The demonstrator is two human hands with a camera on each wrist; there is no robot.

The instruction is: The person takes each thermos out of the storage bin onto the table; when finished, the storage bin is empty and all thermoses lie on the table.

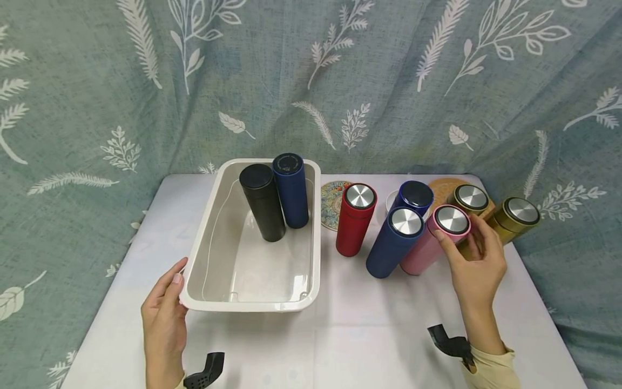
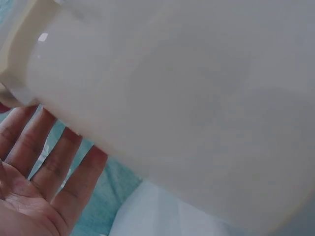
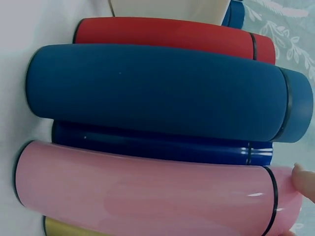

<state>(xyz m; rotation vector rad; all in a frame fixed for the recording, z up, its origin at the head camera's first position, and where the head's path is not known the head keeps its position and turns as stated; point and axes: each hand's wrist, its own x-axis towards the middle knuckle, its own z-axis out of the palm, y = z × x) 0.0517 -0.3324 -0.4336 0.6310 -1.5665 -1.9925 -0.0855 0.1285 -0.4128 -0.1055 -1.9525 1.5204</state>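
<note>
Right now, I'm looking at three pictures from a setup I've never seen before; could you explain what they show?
There is no robot here, just a person's two bare hands. The widest picture comes from a camera on the head; the others come from cameras on each wrist, so the flasks appear sideways in the right one.

On the white tabletop is a white plastic bin, with a black flask and a matte blue flask inside. To its right are a red flask, another matte blue flask, a glossy blue flask, a pink flask, a gold flask and another gold flask.

The left hand touches the bin's side. The right hand holds the pink flask near its top.
</note>
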